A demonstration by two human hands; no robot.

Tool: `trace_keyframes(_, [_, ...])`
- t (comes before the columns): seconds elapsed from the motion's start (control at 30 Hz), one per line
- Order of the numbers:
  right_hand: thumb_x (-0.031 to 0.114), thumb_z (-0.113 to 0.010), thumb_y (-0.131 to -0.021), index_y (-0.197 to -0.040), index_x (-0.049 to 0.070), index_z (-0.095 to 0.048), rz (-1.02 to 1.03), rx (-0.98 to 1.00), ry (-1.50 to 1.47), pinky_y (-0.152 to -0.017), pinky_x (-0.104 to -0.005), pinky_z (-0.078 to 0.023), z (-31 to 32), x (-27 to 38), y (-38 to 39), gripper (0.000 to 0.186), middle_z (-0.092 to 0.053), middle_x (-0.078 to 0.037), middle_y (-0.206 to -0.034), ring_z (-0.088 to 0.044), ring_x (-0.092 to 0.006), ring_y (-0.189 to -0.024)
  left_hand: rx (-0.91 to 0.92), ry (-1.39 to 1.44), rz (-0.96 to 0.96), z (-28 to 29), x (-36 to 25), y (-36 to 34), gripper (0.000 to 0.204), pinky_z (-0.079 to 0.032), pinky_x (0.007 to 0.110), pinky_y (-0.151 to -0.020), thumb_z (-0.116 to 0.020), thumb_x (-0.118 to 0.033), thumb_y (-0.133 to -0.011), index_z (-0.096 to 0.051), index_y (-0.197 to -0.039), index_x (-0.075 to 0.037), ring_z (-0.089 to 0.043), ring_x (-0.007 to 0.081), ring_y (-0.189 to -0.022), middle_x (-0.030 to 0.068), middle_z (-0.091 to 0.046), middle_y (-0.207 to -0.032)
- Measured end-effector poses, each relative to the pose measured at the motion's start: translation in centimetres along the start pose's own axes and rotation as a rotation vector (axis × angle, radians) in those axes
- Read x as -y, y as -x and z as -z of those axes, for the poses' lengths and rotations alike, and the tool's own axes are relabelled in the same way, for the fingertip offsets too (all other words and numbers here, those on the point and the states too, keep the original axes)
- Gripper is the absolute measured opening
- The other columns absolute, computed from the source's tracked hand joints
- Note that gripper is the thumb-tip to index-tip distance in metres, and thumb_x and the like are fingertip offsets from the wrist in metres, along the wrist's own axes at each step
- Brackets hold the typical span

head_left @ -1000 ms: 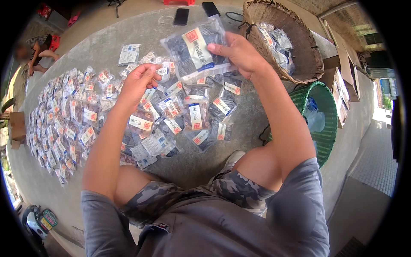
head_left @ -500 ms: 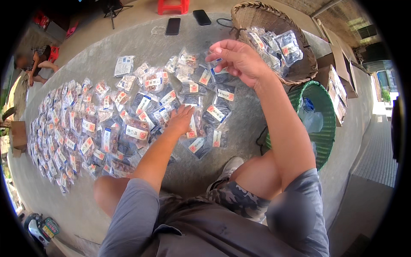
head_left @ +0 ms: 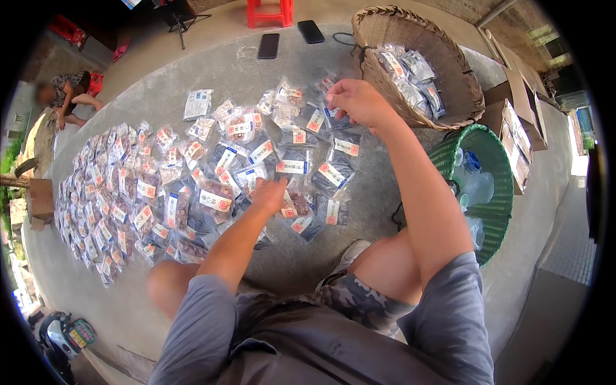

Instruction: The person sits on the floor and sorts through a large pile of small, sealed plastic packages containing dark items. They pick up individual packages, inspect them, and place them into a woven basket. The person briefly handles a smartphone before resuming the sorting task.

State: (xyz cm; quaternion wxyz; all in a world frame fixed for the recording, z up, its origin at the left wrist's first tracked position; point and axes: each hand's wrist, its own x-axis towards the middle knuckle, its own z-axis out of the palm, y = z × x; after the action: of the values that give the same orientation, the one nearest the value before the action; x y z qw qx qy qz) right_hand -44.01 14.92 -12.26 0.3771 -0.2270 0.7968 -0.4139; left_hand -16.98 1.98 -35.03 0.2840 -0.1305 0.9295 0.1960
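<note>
Many sealed plastic packets with pale labels (head_left: 212, 199), some with reddish-brown contents and some dark, lie spread over the concrete floor. My left hand (head_left: 269, 196) is low among them, touching packets near the middle with its fingers apart and bent, their tips partly hidden. My right hand (head_left: 356, 102) hovers above dark packets (head_left: 316, 120) beside the wicker basket (head_left: 460, 83), fingers loosely curled and apart, holding nothing I can see. Several packets (head_left: 417, 70) lie inside that basket.
Two phones (head_left: 268, 45) lie beyond the packets, near a red stool (head_left: 271, 22). A green basket (head_left: 487, 237) with translucent plastic items stands by my right knee, near cardboard boxes (head_left: 516, 154). At far left a person (head_left: 70, 96) sits low. A scooter (head_left: 64, 330) stands lower left.
The dark packet that my right hand held a second ago is out of it; more packets show in the wicker basket. My left hand moved down and right onto the spread packets.
</note>
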Motion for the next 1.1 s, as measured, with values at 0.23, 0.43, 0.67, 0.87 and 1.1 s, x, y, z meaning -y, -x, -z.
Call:
trace_keyframes(0.23, [0.02, -0.074, -0.088, -0.097, 0.002, -0.071, 0.126, -0.115, 0.159, -0.07, -0.0346, -0.053, -0.3, -1.8, -1.1, 0.02, -0.07, -0.01, -0.086, -0.067, -0.0188, -0.069, 0.09, -0.041, 0.304, 3.0, 4.8, 2.0, 0.063, -0.033, 0.061, -0.105, -0.09, -0.032, -0.068, -0.064, -0.122, -0.015, -0.065, 0.0277, -0.118, 0.008, -0.071, -0.121])
trace_keyframes(0.43, [0.016, -0.072, -0.09, -0.1, 0.002, -0.069, 0.238, -0.271, 0.214, -0.068, -0.0299, -0.051, 0.5, -2.1, -2.2, 0.018, -0.068, -0.006, -0.082, -0.063, -0.0151, -0.069, 0.237, 0.134, 0.213, 2.2, 11.7, 2.7, 0.055, -0.033, 0.067, -0.104, -0.087, -0.033, -0.068, -0.069, -0.117, -0.017, -0.065, 0.0301, -0.116, 0.0078, -0.072, -0.118])
trace_keyframes(0.67, [0.025, -0.076, -0.084, -0.097, 0.005, -0.073, 0.165, -0.201, 0.348, -0.078, -0.0382, -0.055, 1.1, -5.7, -3.4, 0.025, -0.074, -0.012, -0.092, -0.07, -0.0263, -0.085, 0.193, 0.522, 0.013, 7.9, 7.0, 3.4, 0.045, -0.051, 0.041, -0.088, -0.084, -0.026, -0.076, -0.067, -0.112, -0.005, -0.068, 0.0258, -0.102, 0.0111, -0.072, -0.106])
trace_keyframes(0.87, [0.043, -0.084, -0.08, -0.142, 0.001, -0.051, 0.241, 0.456, 0.388, -0.087, -0.0376, -0.053, -5.5, -5.1, -1.1, 0.081, -0.069, -0.012, -0.122, -0.068, -0.0257, -0.103, -0.039, 1.209, -0.014, 14.9, 2.7, 7.2, 0.041, -0.051, 0.03, -0.079, -0.085, -0.01, -0.08, -0.061, -0.112, -0.001, -0.066, 0.0141, -0.09, 0.0058, -0.069, -0.098])
trace_keyframes(1.1, [0.035, -0.088, -0.076, -0.131, 0.004, -0.061, 0.109, 0.558, 0.068, -0.083, -0.0347, -0.051, -7.9, 1.2, 0.9, 0.068, -0.071, -0.009, -0.108, -0.065, -0.0191, -0.094, -0.266, 1.64, -0.084, 19.5, 2.0, 10.5, 0.034, -0.053, 0.029, -0.078, -0.072, -0.022, -0.096, -0.056, -0.122, -0.007, -0.065, 0.0118, -0.09, 0.0019, -0.069, -0.103])
